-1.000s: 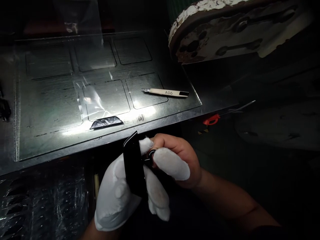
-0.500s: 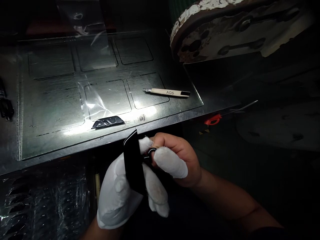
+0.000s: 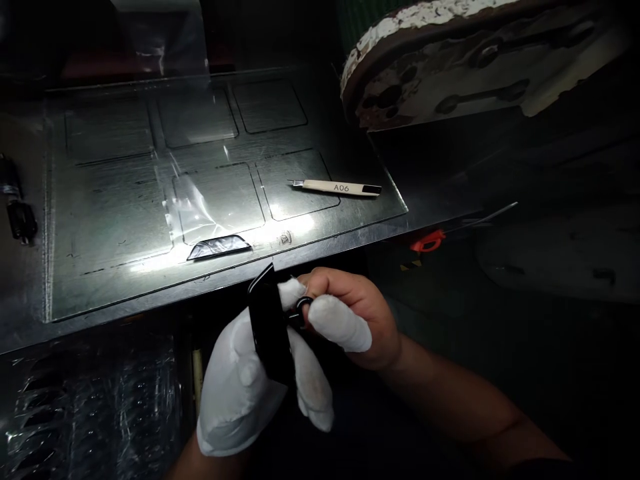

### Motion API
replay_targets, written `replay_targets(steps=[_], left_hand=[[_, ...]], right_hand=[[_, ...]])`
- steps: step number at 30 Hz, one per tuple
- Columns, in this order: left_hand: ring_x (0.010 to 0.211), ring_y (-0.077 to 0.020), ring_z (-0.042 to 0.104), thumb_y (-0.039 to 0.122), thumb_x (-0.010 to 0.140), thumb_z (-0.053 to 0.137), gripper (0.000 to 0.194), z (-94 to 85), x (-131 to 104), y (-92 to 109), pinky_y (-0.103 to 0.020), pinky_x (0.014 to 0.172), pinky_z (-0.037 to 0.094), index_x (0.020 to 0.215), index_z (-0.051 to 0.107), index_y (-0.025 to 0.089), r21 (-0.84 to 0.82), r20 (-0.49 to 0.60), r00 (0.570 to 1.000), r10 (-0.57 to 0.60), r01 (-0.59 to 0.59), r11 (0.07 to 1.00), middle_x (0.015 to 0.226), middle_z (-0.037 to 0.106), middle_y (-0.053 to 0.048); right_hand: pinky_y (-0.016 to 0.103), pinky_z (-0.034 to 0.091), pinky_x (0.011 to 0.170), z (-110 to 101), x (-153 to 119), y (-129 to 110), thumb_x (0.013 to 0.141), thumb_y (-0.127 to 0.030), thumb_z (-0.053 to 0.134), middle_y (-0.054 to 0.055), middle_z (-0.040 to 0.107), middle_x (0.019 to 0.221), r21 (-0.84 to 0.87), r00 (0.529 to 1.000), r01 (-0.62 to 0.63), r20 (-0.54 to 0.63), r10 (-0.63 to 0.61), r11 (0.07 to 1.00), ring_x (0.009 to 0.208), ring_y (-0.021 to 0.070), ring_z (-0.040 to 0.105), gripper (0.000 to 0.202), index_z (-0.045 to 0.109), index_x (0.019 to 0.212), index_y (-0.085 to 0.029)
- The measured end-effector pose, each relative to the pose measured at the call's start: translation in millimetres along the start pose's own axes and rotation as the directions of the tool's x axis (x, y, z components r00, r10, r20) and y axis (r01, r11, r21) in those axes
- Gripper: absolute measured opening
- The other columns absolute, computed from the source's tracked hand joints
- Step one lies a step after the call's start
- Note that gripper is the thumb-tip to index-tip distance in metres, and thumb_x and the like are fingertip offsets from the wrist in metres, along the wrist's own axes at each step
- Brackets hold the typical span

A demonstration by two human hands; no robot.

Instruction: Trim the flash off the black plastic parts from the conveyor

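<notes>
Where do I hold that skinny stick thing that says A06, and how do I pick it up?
I'd pinch the A06 tool across its pale handle, near the black end, coming from above. It's long and thin and lies flat on the sheet. Its narrow metal tip points left and may be sharp, so keep fingers away.

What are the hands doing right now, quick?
Left hand: gloved, closed on the shiny black part.
Right hand: pinching the small black ring behind it.

One black panel [image 3: 271, 330], one A06-marked knife [image 3: 337, 187], one red handle [image 3: 427, 241]
</notes>
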State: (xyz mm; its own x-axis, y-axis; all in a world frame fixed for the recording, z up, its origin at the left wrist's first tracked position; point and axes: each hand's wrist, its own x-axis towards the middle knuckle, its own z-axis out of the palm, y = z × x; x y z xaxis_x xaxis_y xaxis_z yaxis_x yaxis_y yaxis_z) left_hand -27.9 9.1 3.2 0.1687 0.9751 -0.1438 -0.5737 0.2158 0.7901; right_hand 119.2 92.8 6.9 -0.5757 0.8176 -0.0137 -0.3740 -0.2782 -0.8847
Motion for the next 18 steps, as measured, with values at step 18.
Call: replay_targets(steps=[18], left_hand=[[0.073,-0.0142,0.068,0.033,0.097,0.067,0.036,-12.8,5.5,24.8,-0.024,0.067,0.056,0.132,0.071,0.038,0.681,0.081,0.988,0.133,-0.153,0.716,0.087,0.075,0.003]], right_hand=[[0.024,0.057,0.081,-24.8,6.1,7.3,0.099,-0.026,0.069,0.006,0.079,0.106,-0.219,0.99,0.087,0.129,-0.06,0.972,0.092,0.0142,0.073,0.021,0.081,0.116,-0.022]])
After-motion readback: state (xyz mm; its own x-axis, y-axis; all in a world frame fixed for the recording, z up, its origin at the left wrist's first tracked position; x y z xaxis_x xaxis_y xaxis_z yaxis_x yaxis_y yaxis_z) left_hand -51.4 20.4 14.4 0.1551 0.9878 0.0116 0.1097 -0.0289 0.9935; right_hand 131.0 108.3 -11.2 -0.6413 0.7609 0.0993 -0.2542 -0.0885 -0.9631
